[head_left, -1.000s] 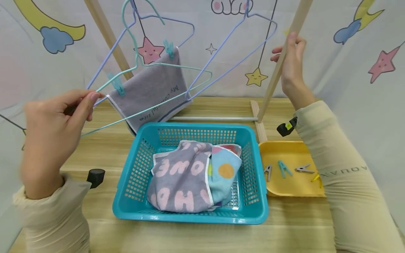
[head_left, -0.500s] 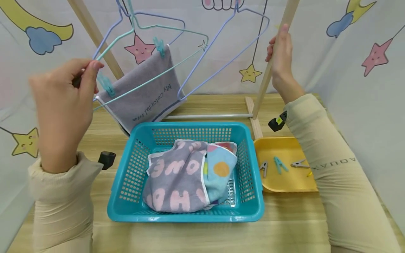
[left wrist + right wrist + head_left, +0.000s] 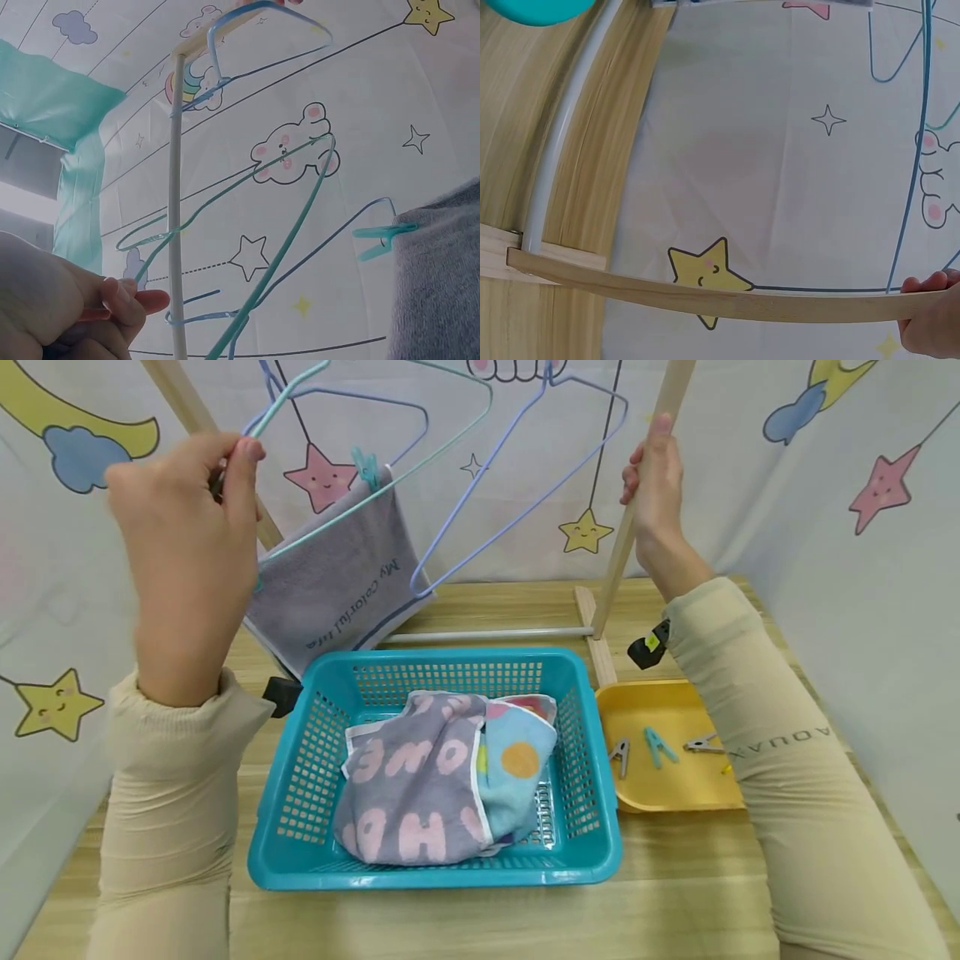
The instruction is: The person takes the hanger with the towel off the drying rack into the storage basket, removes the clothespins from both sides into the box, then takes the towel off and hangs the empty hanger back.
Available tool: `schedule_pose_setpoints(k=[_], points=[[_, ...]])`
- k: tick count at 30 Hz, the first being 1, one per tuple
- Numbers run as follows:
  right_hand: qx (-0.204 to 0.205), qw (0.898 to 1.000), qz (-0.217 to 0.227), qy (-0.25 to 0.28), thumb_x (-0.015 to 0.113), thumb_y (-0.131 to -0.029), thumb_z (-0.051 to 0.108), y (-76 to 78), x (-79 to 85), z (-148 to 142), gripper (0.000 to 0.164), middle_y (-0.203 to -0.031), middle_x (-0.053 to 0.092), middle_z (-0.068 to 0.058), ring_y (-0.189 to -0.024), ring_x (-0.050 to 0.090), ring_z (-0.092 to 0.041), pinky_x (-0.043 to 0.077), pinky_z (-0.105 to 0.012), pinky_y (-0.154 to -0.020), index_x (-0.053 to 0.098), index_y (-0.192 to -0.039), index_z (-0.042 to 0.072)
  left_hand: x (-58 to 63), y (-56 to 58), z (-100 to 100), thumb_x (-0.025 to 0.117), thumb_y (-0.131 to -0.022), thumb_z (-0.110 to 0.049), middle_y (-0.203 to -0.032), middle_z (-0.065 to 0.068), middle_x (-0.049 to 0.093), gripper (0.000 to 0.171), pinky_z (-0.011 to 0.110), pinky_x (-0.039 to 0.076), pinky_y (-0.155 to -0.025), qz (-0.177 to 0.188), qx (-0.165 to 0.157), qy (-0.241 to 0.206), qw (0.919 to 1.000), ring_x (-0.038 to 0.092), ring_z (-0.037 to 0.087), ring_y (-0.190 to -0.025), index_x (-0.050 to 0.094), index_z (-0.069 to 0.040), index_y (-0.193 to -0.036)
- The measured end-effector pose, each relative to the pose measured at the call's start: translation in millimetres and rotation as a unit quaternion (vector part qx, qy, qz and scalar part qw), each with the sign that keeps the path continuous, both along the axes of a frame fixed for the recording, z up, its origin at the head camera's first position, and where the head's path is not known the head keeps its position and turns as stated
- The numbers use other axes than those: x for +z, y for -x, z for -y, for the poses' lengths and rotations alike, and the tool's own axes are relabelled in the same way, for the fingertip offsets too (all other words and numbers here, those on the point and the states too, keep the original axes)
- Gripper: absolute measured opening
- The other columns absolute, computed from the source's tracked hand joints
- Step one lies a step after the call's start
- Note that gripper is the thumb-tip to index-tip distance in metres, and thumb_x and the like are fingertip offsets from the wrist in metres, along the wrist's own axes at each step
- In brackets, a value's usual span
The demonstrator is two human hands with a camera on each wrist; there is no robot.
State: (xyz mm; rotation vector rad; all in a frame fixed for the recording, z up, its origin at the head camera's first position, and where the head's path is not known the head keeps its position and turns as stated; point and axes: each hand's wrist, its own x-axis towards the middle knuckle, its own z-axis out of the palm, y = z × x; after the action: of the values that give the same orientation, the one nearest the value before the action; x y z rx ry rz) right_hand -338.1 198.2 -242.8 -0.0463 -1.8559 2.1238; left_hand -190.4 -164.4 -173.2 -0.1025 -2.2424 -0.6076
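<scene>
My left hand [image 3: 191, 552], raised at the upper left, pinches one arm of a mint-green clothes hanger [image 3: 277, 256]. In the left wrist view, its hook crosses the rack's rod [image 3: 175, 150]; whether it bears on the rod I cannot tell. My right hand [image 3: 660, 497] grips the right wooden post [image 3: 617, 572] of the rack. Behind the green hanger, a grey towel [image 3: 337, 568] hangs from a blue hanger, with a teal clothespin [image 3: 366, 468] visible on its top edge. A second blue hanger [image 3: 525, 511] hangs bare between my hands.
A teal basket [image 3: 435, 878] stands in front of the rack, holding a grey-pink towel [image 3: 412, 777] and a light blue towel [image 3: 517, 785]. To its right, a yellow tray [image 3: 675, 802] holds several clothespins [image 3: 660, 747]. A white bar [image 3: 487, 634] joins the rack's feet.
My left hand has risen and moved slightly right, lifting the green hanger so its hook leaves the head view. My right hand keeps its grip on the post. The head view has shifted slightly.
</scene>
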Motion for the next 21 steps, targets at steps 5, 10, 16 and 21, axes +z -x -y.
schedule_pose_setpoints(k=[5,10,16,21], points=[[0.0,1.0,-0.008,0.003,0.027,-0.109,0.041,0.7,-1.6,3,0.038,-0.07,0.037,-0.003,-0.061,0.036,-0.014,0.036,-0.022,-0.062,0.045,-0.089,0.013,6.1,11.0,-9,0.043,-0.106,-0.039,-0.085,0.018,0.068,0.049,0.017,0.031,-0.063,0.023,0.036,0.007,0.9991,0.043,-0.001,-0.069,0.073,-0.002,-0.115],[0.004,1.0,-0.014,-0.006,0.026,-0.109,0.04,0.9,-4.0,8,0.038,-0.07,0.037,-0.003,-0.062,0.035,-0.014,0.035,-0.022,-0.063,0.044,-0.089,0.014,8.9,15.1,-15,0.042,-0.106,-0.038,-0.096,0.019,0.07,0.048,0.017,0.033,-0.068,0.041,0.052,0.01,0.9978,0.06,0.025,-0.089,0.071,-0.003,-0.121],[0.017,0.999,-0.024,-0.015,0.025,-0.109,0.04,1.4,-4.8,11,0.037,-0.071,0.036,-0.003,-0.063,0.036,-0.015,0.035,-0.023,-0.064,0.043,-0.09,0.014,7.6,14.5,-17,0.041,-0.106,-0.036,-0.101,0.022,0.07,0.047,0.02,0.034,-0.071,0.068,0.054,0.009,0.9962,0.061,0.031,-0.101,0.068,-0.002,-0.126],[0.02,1.0,-0.014,-0.018,0.026,-0.109,0.041,1.5,-5.1,10,0.038,-0.071,0.036,-0.003,-0.063,0.036,-0.015,0.035,-0.023,-0.065,0.043,-0.09,0.014,-0.6,18.3,-17,0.041,-0.107,-0.03,-0.105,0.022,0.07,0.045,0.028,0.036,-0.074,0.081,0.026,0.018,0.9962,0.06,0.038,-0.092,0.068,0.002,-0.123]])
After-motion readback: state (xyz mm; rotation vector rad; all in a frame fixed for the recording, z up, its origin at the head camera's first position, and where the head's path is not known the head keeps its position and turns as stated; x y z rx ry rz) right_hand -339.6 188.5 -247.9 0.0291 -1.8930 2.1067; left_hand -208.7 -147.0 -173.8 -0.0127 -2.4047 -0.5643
